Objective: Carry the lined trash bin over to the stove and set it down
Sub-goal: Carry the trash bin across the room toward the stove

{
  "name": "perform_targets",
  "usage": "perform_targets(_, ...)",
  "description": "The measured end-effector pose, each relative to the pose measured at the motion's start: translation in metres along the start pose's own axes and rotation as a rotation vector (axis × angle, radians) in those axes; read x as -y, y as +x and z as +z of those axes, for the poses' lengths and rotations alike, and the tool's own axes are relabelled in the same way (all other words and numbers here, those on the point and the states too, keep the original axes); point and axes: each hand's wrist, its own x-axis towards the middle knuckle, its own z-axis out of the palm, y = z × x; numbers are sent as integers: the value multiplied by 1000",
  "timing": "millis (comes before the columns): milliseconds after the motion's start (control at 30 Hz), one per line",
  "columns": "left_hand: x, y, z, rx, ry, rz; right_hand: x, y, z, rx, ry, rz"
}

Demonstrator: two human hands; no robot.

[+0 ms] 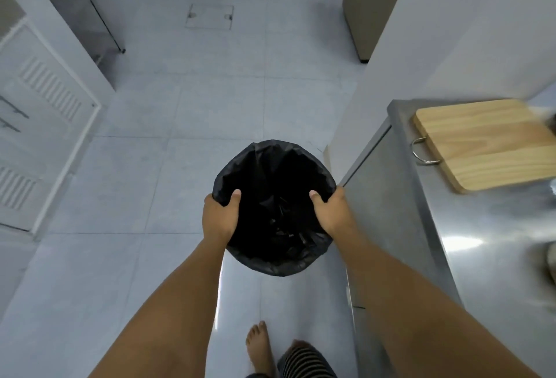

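Trash bin (pixel 274 209), black-lined, held between left hand (pixel 219 217) and right hand (pixel 330 212), both clamped on its rim, thumbs inside. Steel counter (pixel 421 227) just beside right hand: likely knock. Liner may slip under thumbs; no stove visible.

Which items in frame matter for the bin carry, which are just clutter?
In the job:
round trash bin lined with a black plastic bag
left hand gripping its rim
right hand gripping its rim

Lying about:
pale wooden cutting board with a metal loop handle
stainless steel counter
white louvred cabinet door
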Motion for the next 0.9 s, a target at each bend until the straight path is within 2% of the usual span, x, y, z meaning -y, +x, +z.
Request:
perform_targets(333, -60, 31, -8, 14, -11, 50, 57, 34, -19, 10, 12, 9)
perform_targets(900, -244, 164, 87, 32, -67, 72, 179, 233, -102, 42, 47, 6)
